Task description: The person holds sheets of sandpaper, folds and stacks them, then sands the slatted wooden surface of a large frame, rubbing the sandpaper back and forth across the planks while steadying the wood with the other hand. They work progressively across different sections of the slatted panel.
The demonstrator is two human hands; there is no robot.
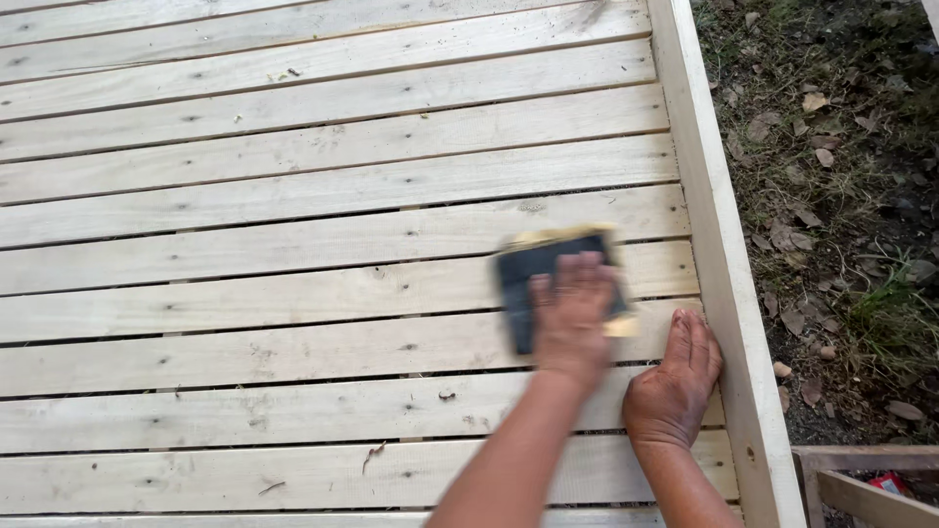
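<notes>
The left hand (570,313) and dark sandpaper sheet (548,279) are motion-blurred.

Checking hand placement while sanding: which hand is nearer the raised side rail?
Right. The right hand rests flat on a slat against the side rail; the left hand presses the sanding pad farther inboard.

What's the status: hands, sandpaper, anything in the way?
Left hand flat on the dark sandpaper, blurred. Right hand palm down on the wooden slats, beside the side rail. Nothing in the way on the slats.
</notes>
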